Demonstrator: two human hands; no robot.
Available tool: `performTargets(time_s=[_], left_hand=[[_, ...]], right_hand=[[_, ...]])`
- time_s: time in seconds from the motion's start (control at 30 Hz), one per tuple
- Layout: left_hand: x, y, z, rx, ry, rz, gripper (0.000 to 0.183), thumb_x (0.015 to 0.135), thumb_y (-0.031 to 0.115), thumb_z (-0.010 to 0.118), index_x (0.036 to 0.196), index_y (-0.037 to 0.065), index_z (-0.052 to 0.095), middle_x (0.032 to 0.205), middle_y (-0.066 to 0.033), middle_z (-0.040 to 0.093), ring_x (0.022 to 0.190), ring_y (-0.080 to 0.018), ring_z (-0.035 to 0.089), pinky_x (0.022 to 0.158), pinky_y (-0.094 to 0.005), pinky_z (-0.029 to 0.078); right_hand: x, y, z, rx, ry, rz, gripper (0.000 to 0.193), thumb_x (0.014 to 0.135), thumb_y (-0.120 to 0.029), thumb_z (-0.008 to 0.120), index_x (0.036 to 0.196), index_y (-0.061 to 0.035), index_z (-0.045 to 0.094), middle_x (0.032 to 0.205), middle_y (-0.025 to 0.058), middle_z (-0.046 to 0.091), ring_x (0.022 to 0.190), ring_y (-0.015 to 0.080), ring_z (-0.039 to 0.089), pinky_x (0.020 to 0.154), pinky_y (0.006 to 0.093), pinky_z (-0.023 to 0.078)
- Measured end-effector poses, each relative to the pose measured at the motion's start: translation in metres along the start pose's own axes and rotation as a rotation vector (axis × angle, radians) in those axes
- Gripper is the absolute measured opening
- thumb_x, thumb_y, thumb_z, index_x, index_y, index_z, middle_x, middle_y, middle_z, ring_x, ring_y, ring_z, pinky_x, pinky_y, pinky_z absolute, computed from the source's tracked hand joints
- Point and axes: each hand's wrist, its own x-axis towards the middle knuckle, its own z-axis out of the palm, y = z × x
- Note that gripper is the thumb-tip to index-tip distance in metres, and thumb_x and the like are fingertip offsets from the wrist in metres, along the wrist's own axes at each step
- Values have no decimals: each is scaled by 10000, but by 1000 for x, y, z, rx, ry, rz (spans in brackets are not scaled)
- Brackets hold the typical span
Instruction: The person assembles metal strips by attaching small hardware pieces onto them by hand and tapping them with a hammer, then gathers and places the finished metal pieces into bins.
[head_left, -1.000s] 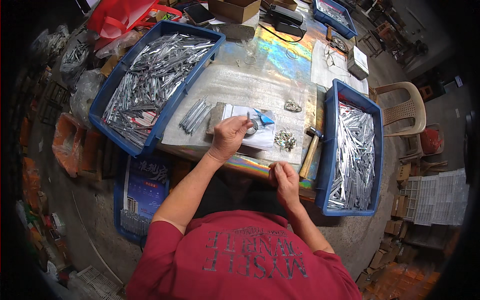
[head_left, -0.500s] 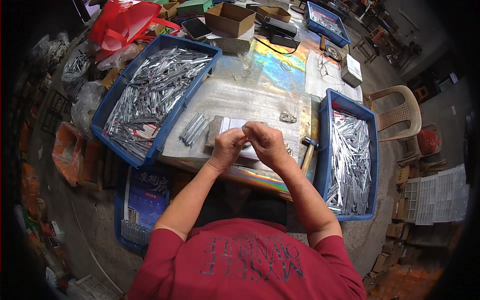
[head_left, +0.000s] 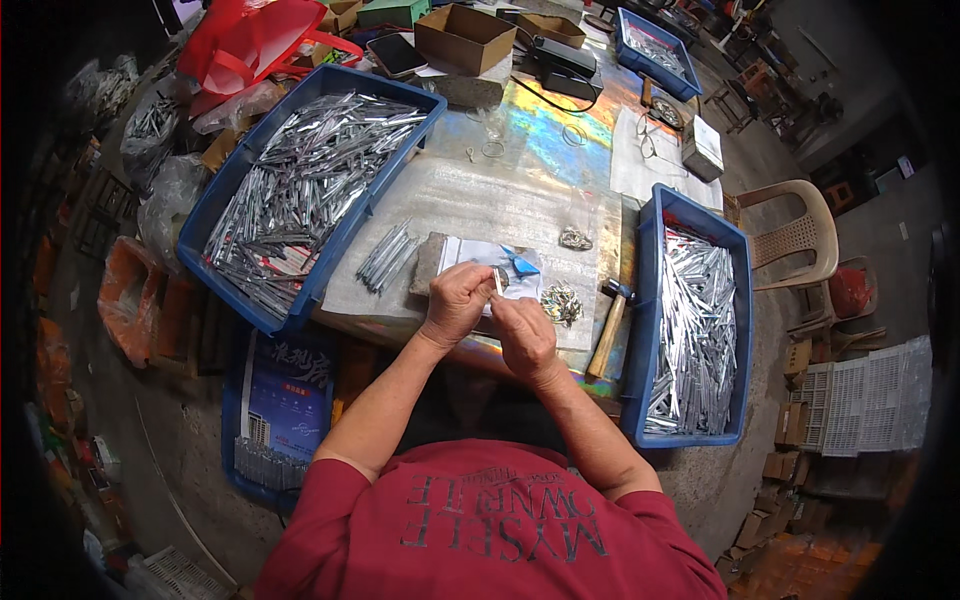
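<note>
My left hand [head_left: 458,303] and my right hand [head_left: 525,335] are close together over white paper [head_left: 468,250] on a stone block [head_left: 428,264]. A short, thin, pale strip [head_left: 497,282] stands up from the pinched fingers of my right hand. My left fingertips are closed right beside it; what they grip is too small to make out. A blue folded piece [head_left: 521,263] lies on the paper beyond my hands. Right of it is a pile of small shiny metal pieces [head_left: 562,304]. Left of the block lie several thin metal rods [head_left: 388,257].
Blue bins full of metal rods flank me: the left bin [head_left: 325,318] and the right bin [head_left: 742,345]. A hammer [head_left: 606,340] lies beside the right bin. Farther off are a small metal heap [head_left: 575,238], eyeglasses [head_left: 647,137], an open cardboard box [head_left: 465,42] and a plastic chair [head_left: 800,235].
My right hand has dropped lower and nearer to me, uncovering the blue piece and the metal pile. The pale strip now shows between my hands. My left hand has shifted slightly.
</note>
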Motion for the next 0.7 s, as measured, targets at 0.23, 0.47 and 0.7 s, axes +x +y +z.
performTargets(time_s=[0.23,0.47,0.7], left_hand=[[-4,-7,5,-7,59,24,74,682,65,597,727,24,556,666,-105,554,613,-258,547,534,-306,426],[-4,-5,4,-3,69,85,86,668,46,607,732,23,554,677,-105,559,622,-256,550,537,-304,430],[-4,-4,2,20,89,112,92,657,35,611,725,15,551,664,-104,551,618,-256,546,543,-309,433]], right_hand=[[-18,2,-48,-18,-311,236,357,701,-46,574,1051,-21,509,748,108,559,610,215,518,534,296,403],[-62,24,-96,-650,-413,1013,414,705,-159,571,1046,-5,395,836,224,466,754,371,504,650,438,417],[-77,38,-101,-161,7,1304,310,679,-81,497,980,-30,442,676,136,545,613,271,561,574,364,440]])
